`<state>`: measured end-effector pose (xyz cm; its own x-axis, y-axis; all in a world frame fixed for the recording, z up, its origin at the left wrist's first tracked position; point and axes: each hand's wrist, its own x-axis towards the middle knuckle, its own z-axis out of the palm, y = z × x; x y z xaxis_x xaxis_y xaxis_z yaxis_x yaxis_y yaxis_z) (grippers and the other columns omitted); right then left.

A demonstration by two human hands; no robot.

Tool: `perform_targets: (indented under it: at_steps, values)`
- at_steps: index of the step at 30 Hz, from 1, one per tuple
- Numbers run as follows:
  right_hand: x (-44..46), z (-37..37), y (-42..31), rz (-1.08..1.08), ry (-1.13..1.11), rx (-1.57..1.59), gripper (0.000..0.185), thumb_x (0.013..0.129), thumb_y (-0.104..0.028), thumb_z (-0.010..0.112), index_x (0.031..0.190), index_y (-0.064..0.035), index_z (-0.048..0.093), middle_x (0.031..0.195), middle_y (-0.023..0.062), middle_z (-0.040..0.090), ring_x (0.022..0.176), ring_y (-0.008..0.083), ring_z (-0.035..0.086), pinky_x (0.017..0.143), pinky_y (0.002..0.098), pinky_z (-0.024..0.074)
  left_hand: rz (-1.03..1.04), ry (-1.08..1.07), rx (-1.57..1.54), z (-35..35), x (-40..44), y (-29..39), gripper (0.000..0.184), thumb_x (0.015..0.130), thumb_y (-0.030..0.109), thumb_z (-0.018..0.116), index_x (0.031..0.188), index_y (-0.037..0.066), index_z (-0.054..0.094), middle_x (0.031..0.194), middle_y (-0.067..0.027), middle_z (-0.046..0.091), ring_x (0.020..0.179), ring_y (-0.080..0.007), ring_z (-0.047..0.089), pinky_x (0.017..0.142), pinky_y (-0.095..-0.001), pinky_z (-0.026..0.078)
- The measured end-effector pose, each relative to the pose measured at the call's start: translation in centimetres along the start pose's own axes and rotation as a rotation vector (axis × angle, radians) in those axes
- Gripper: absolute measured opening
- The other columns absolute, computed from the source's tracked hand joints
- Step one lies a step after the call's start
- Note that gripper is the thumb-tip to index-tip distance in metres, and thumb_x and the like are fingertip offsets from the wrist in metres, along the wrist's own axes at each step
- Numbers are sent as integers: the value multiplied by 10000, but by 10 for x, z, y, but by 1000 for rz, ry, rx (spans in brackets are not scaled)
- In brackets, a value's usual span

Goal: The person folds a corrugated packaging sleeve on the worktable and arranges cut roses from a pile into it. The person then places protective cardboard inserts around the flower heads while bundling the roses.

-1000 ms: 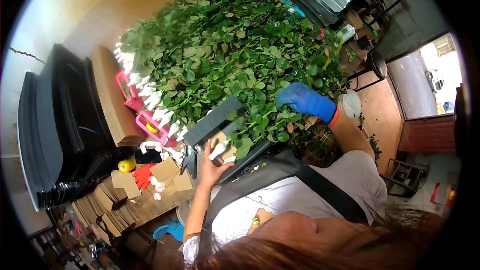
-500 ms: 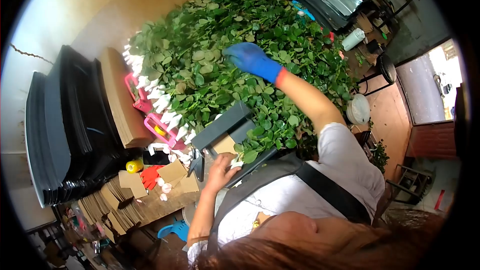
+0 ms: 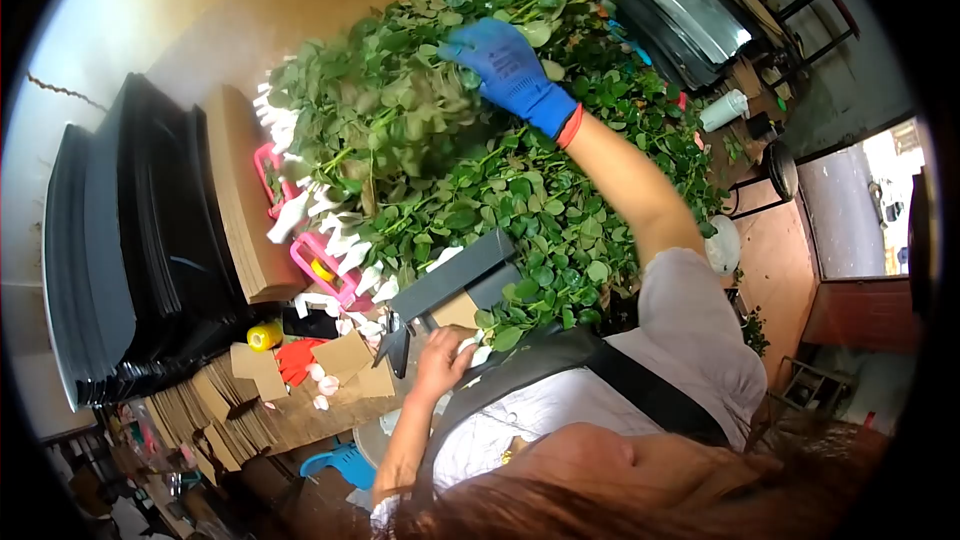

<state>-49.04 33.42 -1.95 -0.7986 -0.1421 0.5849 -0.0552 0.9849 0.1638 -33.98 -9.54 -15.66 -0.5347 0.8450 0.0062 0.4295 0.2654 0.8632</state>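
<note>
My right hand (image 3: 505,70), in a blue glove with a red cuff, is over the far part of a big heap of leafy green stems (image 3: 560,205). Its fingers are closed on leafy stems (image 3: 410,115), which are raised and blurred by motion. White-wrapped tips (image 3: 345,250) stick out along the heap's left side. Bare and low in front of my body, my left hand (image 3: 440,365) has its fingers curled at a white-wrapped tip (image 3: 480,348) of leafy stems. Beside it are a dark grey box-like holder (image 3: 455,275) and a piece of cardboard (image 3: 455,312).
Pink plastic frames (image 3: 325,265), a yellow roll (image 3: 264,336), a red glove (image 3: 297,360) and dark pliers-like cutters (image 3: 397,343) lie to the left. Tall stacks of black sheets (image 3: 150,240) and brown cardboard (image 3: 245,210) stand beyond. A blue basket (image 3: 340,462) sits below the table.
My right hand has lifted leafy stems off the heap, and stem ends now rise at the far right. My left hand stays nearly in place.
</note>
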Motion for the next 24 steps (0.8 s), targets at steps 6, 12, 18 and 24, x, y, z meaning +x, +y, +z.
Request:
perform_targets:
  at_steps: [6,12,18,24]
  values:
    - [-39,-23,12,84,91,142,366,726,-57,731,1055,-215,708,1013,21,682,998,262,624,869,419,501,43,50,2,2,-2,-1,204,849,144,737,1036,67,711,955,-109,671,922,-335,616,841,-401,487]
    - [-168,-3,-48,149,-1029,-231,528,927,-233,605,1437,-176,481,1440,115,495,1212,283,566,921,427,480,12,71,38,3,-4,1,190,839,126,745,1014,59,717,964,-105,685,930,-318,628,824,-399,496]
    - [-97,-84,-66,329,-1074,100,291,925,-202,562,1205,-163,629,1145,104,657,1001,297,668,812,452,516,-12,47,47,2,-7,4,182,839,114,743,1008,50,718,994,-110,700,933,-321,637,832,-398,499]
    - [-103,61,-33,205,-301,-70,246,889,-182,629,1132,-179,671,1063,102,698,1076,295,646,1021,462,427,13,44,50,3,-3,3,174,842,113,741,999,43,717,1012,-117,708,935,-326,639,833,-398,501]
